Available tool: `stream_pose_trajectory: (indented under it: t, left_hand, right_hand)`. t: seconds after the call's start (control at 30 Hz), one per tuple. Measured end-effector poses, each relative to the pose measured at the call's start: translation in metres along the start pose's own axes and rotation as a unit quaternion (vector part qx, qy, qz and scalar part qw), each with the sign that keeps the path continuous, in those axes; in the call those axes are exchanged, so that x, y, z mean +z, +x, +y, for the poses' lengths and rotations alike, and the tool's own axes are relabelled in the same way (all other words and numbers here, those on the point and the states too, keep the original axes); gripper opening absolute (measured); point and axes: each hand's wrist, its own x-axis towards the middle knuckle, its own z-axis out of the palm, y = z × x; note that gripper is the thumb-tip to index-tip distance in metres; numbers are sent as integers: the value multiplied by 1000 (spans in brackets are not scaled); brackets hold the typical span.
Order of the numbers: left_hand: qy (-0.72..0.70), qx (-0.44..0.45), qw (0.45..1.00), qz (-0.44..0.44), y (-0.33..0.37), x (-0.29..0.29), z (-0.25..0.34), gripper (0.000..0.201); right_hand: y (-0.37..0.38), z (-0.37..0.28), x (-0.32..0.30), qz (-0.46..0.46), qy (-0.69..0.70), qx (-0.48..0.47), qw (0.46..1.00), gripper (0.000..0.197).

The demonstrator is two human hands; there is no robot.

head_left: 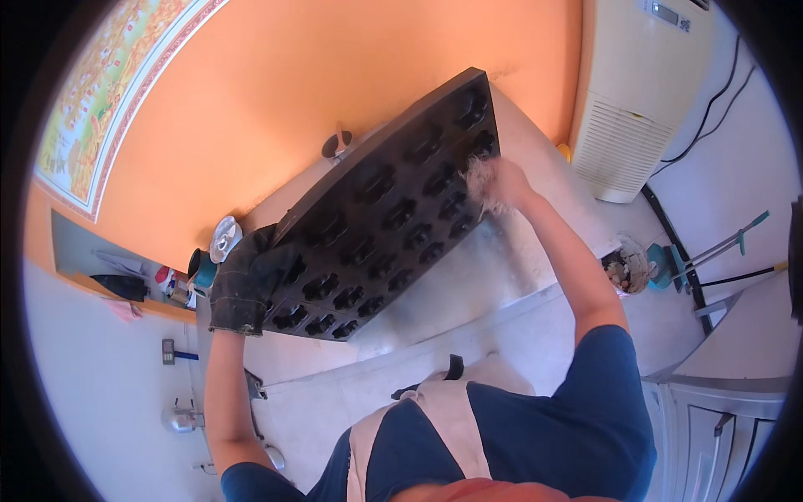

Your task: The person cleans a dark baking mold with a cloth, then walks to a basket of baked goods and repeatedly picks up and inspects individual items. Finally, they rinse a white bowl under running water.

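A large dark baking mould tray (401, 180) with rows of scalloped cavities is held tilted up on the metal-topped table, its cavities toward me. My left hand (247, 284), in a thick black oven mitt, grips the tray at its left end; the fingers are hidden inside the mitt. At the tray's right end, my bare right hand (508, 182) is closed on a pale, frayed bundle (481, 181) held against the cavities. Motion blur leaves it unclear whether that bundle is a brush or a rag.
By the orange wall stand a silvery bowl (224, 238) and a dark green container (201, 269). A white floor-standing air conditioner (627, 109) is at the far right. Past the table's right side are a bin (629, 266) with litter and a teal dustpan (665, 266).
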Motion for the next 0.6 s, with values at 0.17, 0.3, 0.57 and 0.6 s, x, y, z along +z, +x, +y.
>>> stream_pose_trajectory:
  t: [0.17,0.3,0.57,0.6]
  left_hand:
    - [-208,-192,958,-42,14,6,23,38]
    - [-304,-275,910,-63,21,-6,35,41]
    - [-324,-264,906,-62,18,-11,40,42]
    - [-323,-263,906,-71,19,-11,39,43]
  right_hand:
    - [-18,11,15,290,54,-108,949,56]
    - [-1,15,20,349,-156,-128,915,60]
    - [1,14,18,215,105,-19,971,38]
    - [8,13,14,224,171,1,960,35]
